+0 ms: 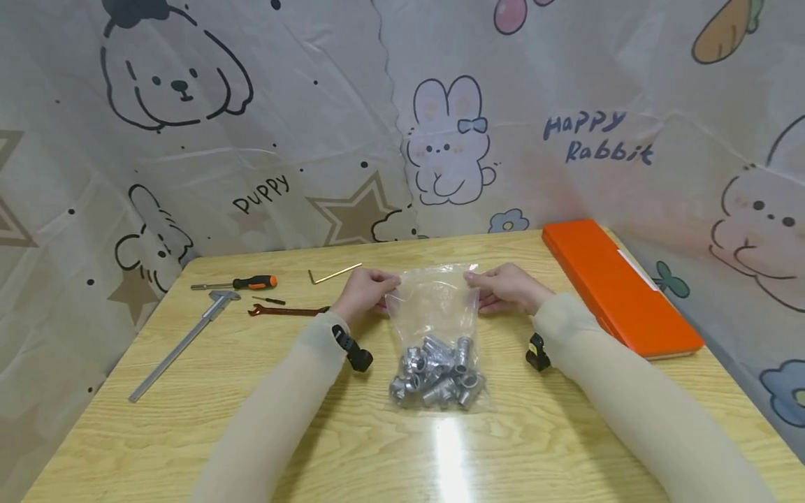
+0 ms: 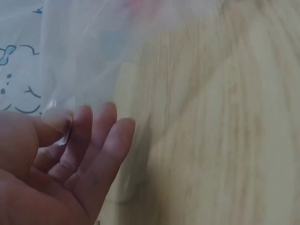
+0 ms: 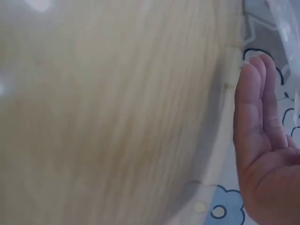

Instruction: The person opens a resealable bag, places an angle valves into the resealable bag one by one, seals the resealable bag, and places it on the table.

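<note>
A clear plastic bag is at the middle of the table, its lower part bulging with several shiny metal pipe fittings. My left hand pinches the bag's upper left edge. At the opposite upper corner, my right hand holds the film between thumb and fingers. The left wrist view has the thumb pressed on the clear film, with the other fingers behind it. In the right wrist view the fingers look fairly straight, and the thumb's grip is out of frame.
Left of the bag lie a caliper, a screwdriver with an orange-and-black handle, a small dark screwdriver, a reddish wrench and a gold hex key. An orange case lies at the right edge, before a patterned cloth backdrop.
</note>
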Tool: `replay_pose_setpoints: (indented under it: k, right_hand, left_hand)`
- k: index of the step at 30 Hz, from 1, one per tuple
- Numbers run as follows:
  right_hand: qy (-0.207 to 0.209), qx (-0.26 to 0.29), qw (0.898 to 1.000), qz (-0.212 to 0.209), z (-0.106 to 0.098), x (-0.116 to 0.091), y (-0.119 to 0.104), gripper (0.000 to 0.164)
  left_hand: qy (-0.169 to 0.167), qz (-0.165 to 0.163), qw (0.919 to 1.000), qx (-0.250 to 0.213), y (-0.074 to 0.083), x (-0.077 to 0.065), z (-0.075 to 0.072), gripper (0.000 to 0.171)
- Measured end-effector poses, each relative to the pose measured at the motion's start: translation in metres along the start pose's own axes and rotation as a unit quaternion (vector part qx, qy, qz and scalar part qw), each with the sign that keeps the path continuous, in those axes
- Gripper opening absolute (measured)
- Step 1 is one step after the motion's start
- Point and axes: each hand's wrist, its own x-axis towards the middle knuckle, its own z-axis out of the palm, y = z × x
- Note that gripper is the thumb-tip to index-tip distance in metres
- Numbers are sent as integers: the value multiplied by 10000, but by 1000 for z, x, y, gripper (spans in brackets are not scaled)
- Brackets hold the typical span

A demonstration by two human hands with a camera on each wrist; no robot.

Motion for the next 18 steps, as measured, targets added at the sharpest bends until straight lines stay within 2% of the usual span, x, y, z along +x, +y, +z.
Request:
replay_pose_setpoints:
  k: [4, 6, 8, 10, 12, 15, 18]
  right_hand:
    - [-121, 74, 9999, -14, 6, -13, 3, 55]
    - [-233, -63, 9997, -78, 11, -20, 3, 52]
    - [-299, -211, 9991, -193, 15, -26, 3, 47]
    - [-237, -369, 9987, -269, 18, -30, 2, 39]
    - [-93, -440, 9985, -313, 20, -30, 2, 32]
    - [173, -351, 9991, -178, 22, -25, 3, 26]
    - [297, -193, 9993, 94, 25, -16, 5, 24]
  left_hand:
    - [-109, -104, 9985, -523, -2, -13, 0, 48]
    - [-349, -309, 9954, -836, -3, -27, -3, 61]
    - [-707, -557, 9904, -1050, -4, -41, -5, 64]
    - [-1005, -739, 9859, -1114, -4, -52, -5, 57]
    - [-1129, -779, 9843, -1109, -4, -56, -3, 45]
    - [-952, -794, 9864, -1076, -4, -52, 3, 32]
    - [-706, -954, 9872, -1062, -7, -42, 6, 26]
